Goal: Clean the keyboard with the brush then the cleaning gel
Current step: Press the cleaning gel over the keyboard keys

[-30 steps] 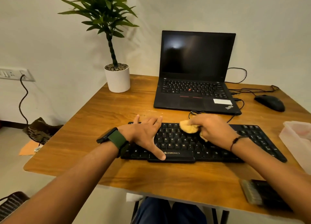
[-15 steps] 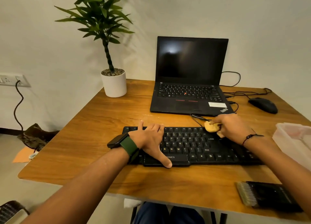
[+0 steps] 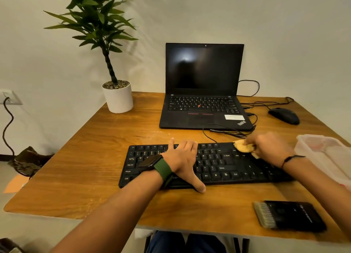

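Observation:
A black keyboard [image 3: 218, 164] lies across the wooden table [image 3: 98, 157] in front of me. My left hand [image 3: 183, 157], with a green-strapped watch on its wrist, lies flat on the keyboard's left-middle keys, fingers spread and thumb over the front edge. My right hand [image 3: 269, 147] grips a lump of yellow cleaning gel [image 3: 243, 146] and presses it on the keyboard's upper right keys. The black brush [image 3: 288, 215], pale bristles pointing left, lies on the table near the front right edge, apart from both hands.
An open black laptop [image 3: 203, 93] stands behind the keyboard, its cables trailing to the keyboard's back edge. A black mouse [image 3: 284, 116] lies at the back right. A clear plastic container [image 3: 326, 156] sits at the right edge. A potted plant [image 3: 117, 97] stands at the back left.
My right hand has slid the gel from the keyboard's middle to its upper right keys. My left hand has stayed flat on the left-middle keys.

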